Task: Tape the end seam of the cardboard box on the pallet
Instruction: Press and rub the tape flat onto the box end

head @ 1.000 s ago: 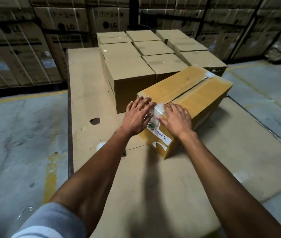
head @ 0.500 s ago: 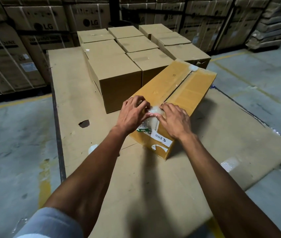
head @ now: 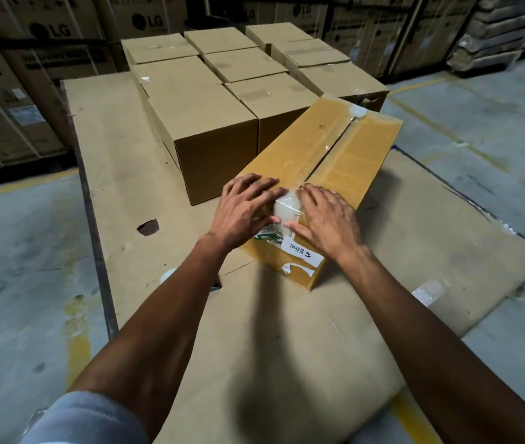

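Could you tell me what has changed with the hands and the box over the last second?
Very little: both the left hand and right hand stay flat on the tape at the yellow box near end, fingers shifting slightly. The camera view drifted. Nothing was grasped or released.

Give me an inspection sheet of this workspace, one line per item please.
Surface: cardboard sheet over the pallet, with a dark hole.
Job's things: yellow cardboard box lying at an angle; clear tape folded over its near end seam.
Clutter: brown boxes grouped behind it; tape scrap on the sheet.
Grippers: left hand and right hand flat on the box, pressing either side of the tape.
Cables: nothing seen.
Surroundings: concrete floor with yellow lines; stacked LG cartons behind.
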